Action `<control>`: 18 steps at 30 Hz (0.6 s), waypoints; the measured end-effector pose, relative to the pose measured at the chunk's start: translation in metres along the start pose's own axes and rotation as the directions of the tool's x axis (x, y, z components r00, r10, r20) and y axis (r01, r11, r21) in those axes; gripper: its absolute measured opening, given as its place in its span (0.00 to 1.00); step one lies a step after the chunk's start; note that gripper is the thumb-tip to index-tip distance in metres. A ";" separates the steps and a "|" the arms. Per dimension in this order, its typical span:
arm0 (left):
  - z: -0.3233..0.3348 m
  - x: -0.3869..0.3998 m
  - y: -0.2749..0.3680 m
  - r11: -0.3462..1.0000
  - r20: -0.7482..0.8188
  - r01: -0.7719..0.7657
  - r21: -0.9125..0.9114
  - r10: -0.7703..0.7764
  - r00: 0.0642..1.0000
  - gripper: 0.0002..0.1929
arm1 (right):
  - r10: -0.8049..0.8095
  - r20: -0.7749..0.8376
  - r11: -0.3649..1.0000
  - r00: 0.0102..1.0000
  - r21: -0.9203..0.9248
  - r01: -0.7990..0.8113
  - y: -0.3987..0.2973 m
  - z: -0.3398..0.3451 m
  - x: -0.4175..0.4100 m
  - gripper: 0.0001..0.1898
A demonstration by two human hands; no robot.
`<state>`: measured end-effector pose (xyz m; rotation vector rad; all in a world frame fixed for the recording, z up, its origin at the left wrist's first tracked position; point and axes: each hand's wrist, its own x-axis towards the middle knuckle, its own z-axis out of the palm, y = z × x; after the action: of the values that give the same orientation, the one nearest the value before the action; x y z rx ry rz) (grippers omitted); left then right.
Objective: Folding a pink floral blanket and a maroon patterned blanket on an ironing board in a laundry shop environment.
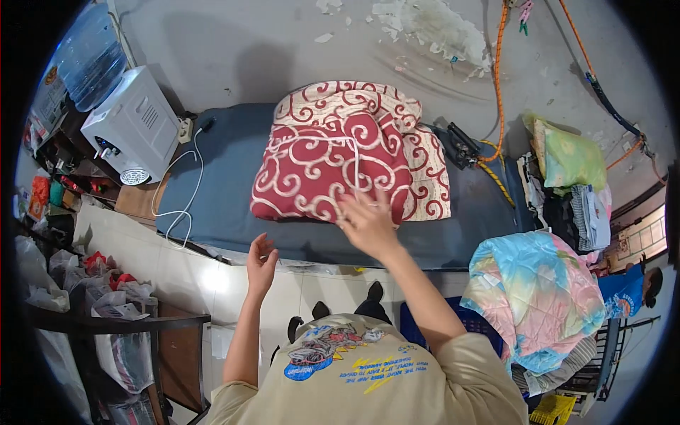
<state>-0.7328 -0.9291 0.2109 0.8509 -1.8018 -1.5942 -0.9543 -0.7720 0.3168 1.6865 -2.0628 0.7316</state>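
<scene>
A folded quilt (326,170), dark red with cream scrolls, lies on a dark blue-grey bed surface (228,159). Its cream side with red scrolls (427,183) shows along the back and right. A thin white cord or strip (319,139) runs across its top and bends down towards my right hand. My right hand (369,223), slightly blurred, is over the quilt's front right edge with fingers spread; whether it touches the fabric is unclear. My left hand (261,263) hangs in front of the bed's near edge, fingers loosely bent, holding nothing.
At left stand a white water dispenser (133,125) and a white cable (197,175). A pastel quilt (536,297) is heaped over a blue basket (481,326) at right. Behind it are stacked clothes (576,218), a green pillow (568,154) and a person in blue (624,292).
</scene>
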 end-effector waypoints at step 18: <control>0.215 0.131 0.083 0.471 0.520 -0.605 0.642 0.313 0.795 0.19 | 0.902 -0.060 0.279 0.427 -0.673 -0.685 0.161 -0.200 -0.271 0.46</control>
<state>-0.9883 -0.8910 0.2699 0.3163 -2.7630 -0.5231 -1.0620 -0.4152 0.2908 0.2391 -2.9646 -0.1136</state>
